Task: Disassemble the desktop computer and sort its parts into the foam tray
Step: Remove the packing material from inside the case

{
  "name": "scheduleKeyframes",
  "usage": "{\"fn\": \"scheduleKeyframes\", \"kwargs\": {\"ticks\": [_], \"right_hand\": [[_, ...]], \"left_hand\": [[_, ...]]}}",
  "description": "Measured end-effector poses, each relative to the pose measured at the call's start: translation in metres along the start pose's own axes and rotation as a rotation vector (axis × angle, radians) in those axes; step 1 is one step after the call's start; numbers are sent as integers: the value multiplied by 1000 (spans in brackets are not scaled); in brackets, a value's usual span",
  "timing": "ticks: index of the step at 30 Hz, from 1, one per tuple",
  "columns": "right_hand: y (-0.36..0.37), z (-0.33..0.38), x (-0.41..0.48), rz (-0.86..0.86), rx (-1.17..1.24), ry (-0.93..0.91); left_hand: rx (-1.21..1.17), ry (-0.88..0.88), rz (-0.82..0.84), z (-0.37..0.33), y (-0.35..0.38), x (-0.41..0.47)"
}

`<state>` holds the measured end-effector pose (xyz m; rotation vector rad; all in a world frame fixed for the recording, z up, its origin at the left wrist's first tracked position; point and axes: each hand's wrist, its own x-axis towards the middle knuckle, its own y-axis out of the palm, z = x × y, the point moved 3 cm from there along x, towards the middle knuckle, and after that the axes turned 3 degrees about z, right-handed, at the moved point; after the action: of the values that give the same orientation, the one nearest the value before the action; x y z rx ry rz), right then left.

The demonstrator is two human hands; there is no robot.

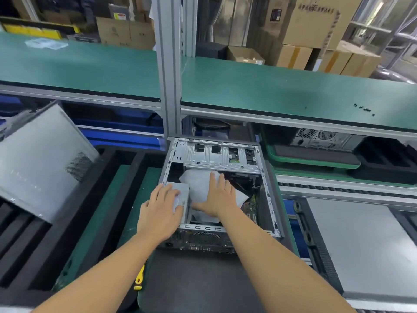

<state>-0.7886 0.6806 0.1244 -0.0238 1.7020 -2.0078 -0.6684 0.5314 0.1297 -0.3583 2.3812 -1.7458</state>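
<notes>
An open desktop computer case [269,190] lies on its side in the middle of the bench, its inside facing up. My left hand [161,211] rests with spread fingers on the grey power supply box [184,192] in the case's near left corner. My right hand [217,195] lies flat, fingers straight, on a white sheet [198,179] that covers the middle of the case. A strip of the motherboard [251,205] shows to the right of that hand. Black foam trays [108,177] with long slots stand to the left.
A grey side panel [42,163] leans over the left foam tray. Another flat grey panel [361,249] lies at the right. A yellow-handled tool [140,277] lies by my left forearm. A green shelf [282,91] runs above; small screws [364,109] lie on it at right.
</notes>
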Motion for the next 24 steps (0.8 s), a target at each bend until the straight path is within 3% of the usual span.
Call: {"fn": "scheduleKeyframes", "kwargs": {"ticks": [3,7,9,11,14,16,18,21,24], "right_hand": [[20,-5,8,52,29,-2],[19,-11,13,-39,45,-38],[12,-10,10,-62,174,-87],[0,-13,2,-119,491,-76],[-24,-30,-9,-132,1347,108],[-36,-35,-17,67,1859,180],[-44,-32,-26,220,2062,142],[-45,-18,-36,332,2110,4],[-39,14,-43,424,1907,-129]], "left_hand": [[47,-17,-27,-2,2,-1],[76,-23,-29,-3,2,-1],[81,-21,-37,-3,3,-1],[70,-19,-49,-3,4,0],[58,-15,-49,-3,3,0],[44,-13,-27,-2,3,-1],[1,-13,-3,-2,3,-1],[-192,-49,35,0,-11,4],[-656,-40,142,-4,-39,3]]}}
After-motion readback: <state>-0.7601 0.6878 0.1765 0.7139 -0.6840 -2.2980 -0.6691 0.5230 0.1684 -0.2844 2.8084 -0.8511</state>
